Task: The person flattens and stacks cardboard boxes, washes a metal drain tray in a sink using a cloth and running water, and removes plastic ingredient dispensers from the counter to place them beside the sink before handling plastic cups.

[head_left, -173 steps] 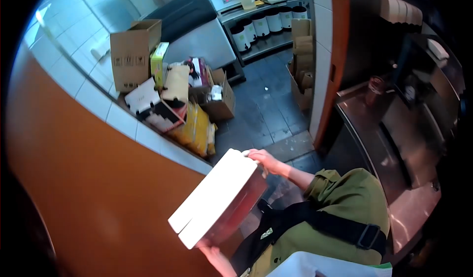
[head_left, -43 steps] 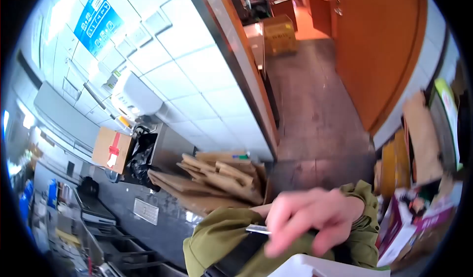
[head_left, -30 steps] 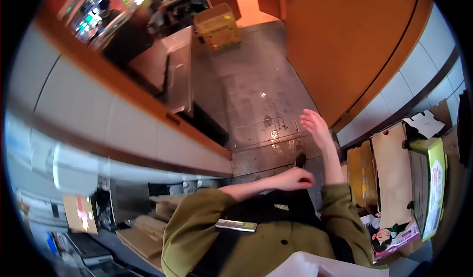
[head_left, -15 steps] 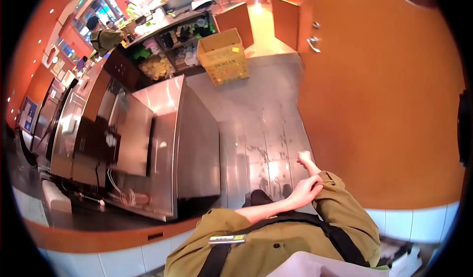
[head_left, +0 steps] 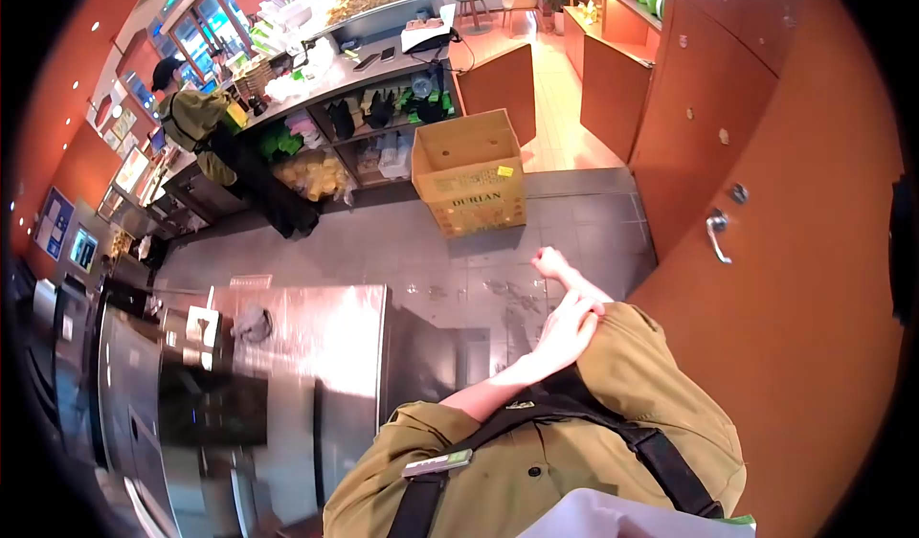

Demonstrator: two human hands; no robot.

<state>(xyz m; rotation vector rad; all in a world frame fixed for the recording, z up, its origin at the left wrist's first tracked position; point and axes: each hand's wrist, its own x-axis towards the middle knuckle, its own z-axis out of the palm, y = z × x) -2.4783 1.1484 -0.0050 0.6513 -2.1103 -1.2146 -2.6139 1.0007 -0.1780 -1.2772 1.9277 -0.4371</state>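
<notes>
My left hand [head_left: 567,332] reaches across my body and is closed on the rolled cuff of my right sleeve [head_left: 637,347], its fingers against the bare forearm. My right hand [head_left: 549,262] is held out in front, curled into a fist, with nothing visible in it. Both sleeves are olive green and pushed up. A black strap and a name badge [head_left: 437,463] show on my chest.
A steel counter [head_left: 354,323] stands at my left. Ahead is an open cardboard durian box [head_left: 471,198] on the tiled floor, beside shelves [head_left: 359,150]. A person [head_left: 196,122] works at the far counter. A brown door with a handle [head_left: 718,236] is at my right.
My view has swung up and forward, showing more of the room and the co-worker. My left hand has stayed on the right sleeve's cuff; the right fist is still held out.
</notes>
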